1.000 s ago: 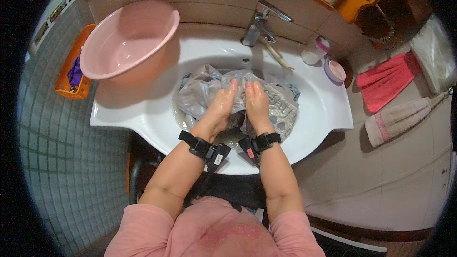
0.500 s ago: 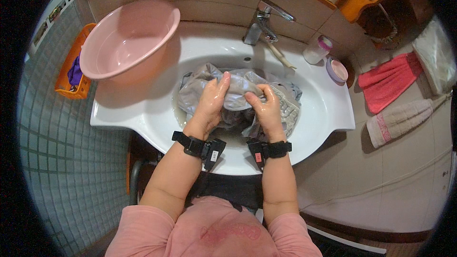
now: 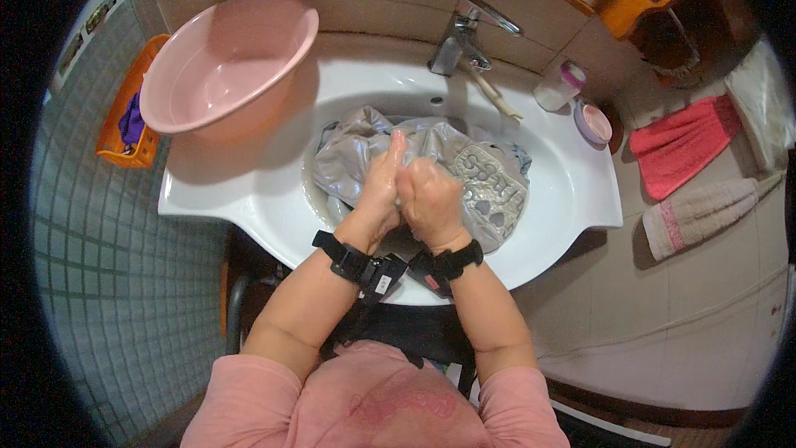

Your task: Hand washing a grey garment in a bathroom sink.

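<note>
Wet, shiny silver-grey cloth, seemingly a garment (image 3: pixel 361 145), lies bunched in the white sink (image 3: pixel 555 191), with raised quilted lettering and heart shapes on its right part. Over its middle, my two hands are pressed together. My left hand (image 3: pixel 381 195) is closed around a fold of the garment, its thumb pointing up. My right hand (image 3: pixel 431 199) is curled into a fist against the left palm and grips the same fold. Most of the cloth between them is hidden by the fingers. Both hands look wet.
A pink basin (image 3: pixel 228 66) rests on the sink's left ledge, beside an orange basket (image 3: pixel 141 137) holding purple cloth. Behind the sink stands a chrome faucet (image 3: pixel 460 37). A pink-lidded jar (image 3: pixel 560 87) and small round dish (image 3: pixel 593 123) sit right. Red (image 3: pixel 684 145) and beige towels (image 3: pixel 701 214) hang beyond.
My right hand has moved left and closed into a fist against my left hand. The lifted fold has dropped from view between them, and the garment's lettered part lies more spread out.
</note>
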A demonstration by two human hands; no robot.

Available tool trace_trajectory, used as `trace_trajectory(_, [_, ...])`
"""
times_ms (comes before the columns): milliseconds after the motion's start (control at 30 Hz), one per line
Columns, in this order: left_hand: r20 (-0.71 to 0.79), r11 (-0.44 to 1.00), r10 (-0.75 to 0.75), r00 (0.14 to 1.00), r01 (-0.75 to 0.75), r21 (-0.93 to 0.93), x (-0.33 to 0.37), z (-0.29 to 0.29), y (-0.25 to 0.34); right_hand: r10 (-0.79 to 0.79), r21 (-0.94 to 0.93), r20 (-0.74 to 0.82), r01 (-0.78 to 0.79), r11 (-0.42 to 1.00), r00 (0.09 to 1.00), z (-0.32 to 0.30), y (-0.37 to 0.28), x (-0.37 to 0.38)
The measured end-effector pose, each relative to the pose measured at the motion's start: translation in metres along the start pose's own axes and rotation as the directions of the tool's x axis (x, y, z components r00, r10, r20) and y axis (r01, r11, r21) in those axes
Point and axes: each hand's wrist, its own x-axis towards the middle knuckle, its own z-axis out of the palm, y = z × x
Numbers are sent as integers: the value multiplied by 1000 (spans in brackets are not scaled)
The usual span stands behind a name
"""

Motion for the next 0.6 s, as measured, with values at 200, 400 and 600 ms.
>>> trace_trajectory(200, [19,962,72,997,-75,262,-1,11,4,353,49,-129,-350,935,927,0,50,-1])
trace_trajectory(400, [-11,695,599,801,-512,504,-3,13,9,538,391,-201,-437,810,819,-19,62,-10])
trace_trajectory(600, [67,523,85,994,-102,846,-12,14,24,585,481,-242,-428,765,774,-20,65,-12])
